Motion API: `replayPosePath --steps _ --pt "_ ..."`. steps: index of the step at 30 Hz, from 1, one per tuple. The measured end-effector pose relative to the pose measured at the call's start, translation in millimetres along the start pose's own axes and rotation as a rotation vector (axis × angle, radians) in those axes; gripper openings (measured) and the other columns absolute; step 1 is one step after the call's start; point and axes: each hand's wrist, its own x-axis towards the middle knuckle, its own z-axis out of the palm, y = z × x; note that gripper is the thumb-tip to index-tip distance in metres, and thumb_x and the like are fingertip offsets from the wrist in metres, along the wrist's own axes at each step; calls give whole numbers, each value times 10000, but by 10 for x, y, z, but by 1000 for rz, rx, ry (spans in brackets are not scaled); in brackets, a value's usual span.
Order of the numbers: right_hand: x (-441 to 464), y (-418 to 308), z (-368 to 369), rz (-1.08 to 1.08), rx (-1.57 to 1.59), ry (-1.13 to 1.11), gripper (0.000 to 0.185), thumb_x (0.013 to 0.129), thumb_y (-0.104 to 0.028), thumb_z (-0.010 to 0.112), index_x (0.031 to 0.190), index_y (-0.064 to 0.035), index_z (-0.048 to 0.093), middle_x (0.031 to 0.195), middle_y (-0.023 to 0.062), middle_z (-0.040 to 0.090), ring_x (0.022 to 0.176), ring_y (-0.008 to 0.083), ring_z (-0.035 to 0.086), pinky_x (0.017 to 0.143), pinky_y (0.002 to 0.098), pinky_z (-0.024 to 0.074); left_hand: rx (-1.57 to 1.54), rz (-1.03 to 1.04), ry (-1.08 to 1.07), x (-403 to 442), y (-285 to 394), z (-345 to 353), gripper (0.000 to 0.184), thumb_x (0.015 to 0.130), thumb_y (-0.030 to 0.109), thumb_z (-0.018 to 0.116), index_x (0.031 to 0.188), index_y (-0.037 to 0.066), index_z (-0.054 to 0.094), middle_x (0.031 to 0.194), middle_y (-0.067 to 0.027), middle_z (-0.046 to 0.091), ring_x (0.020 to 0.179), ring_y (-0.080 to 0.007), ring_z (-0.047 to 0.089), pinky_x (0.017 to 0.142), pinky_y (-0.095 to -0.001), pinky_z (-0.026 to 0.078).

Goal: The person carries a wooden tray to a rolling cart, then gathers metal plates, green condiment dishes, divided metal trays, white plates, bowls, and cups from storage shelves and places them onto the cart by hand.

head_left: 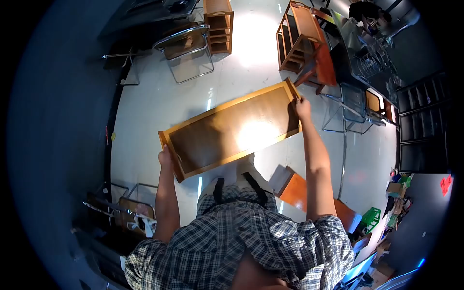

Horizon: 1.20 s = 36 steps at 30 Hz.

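As you hold the long wooden shelf (227, 128) in front of you above the floor (135, 108), your right hand (303, 108) has its fingers clamped on one end board; your left hand (165, 157) is at the other, fingers apparently closed around it, though partly hidden. A folding chair (186, 47) stands beyond.

Smooth, glossy wood framed board (212, 140) — cloth shirt (208, 237), chair frame (197, 77) — probably metal

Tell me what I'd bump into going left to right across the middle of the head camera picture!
Left hand → wooden panel with raised ends → right hand → metal-framed chair → black rack.
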Motion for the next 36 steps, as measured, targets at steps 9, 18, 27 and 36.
replayPosePath --steps 9,18,27,36 --pt "2076 278 1467 93 -147 -351 371 775 -121 539 1136 -37 553 1124 230 603 1065 388 570 913 451 450 -96 -56 139 410 -131 1534 546 918 479 537 882 -64 590 767 -127 630 651 -219 608 602 -350 509" --pt "2789 175 2347 64 -112 -417 530 777 -210 570 1285 -102 467 1192 173 589 1116 343 556 959 425 436 -20 -286 325 281 -25 2118 558 929 490 503 925 -62 582 851 -147 637 732 -236 618 670 -361 517" --pt "2841 -107 2983 -83 70 -511 468 781 -147 575 1239 -81 501 1153 192 614 1090 339 575 939 418 450 -126 -367 410 550 -468 1994 531 936 450 511 1014 -70 584 924 -167 657 772 -261 642 681 -372 538" --pt "2438 -249 2435 -211 -60 -429 506 744 -112 602 1232 -31 495 1229 180 546 1170 337 496 989 414 404 1199 -200 853 351 388 2853 336 799 296 636 999 26 652 1003 -144 668 829 -256 661 743 -393 538"
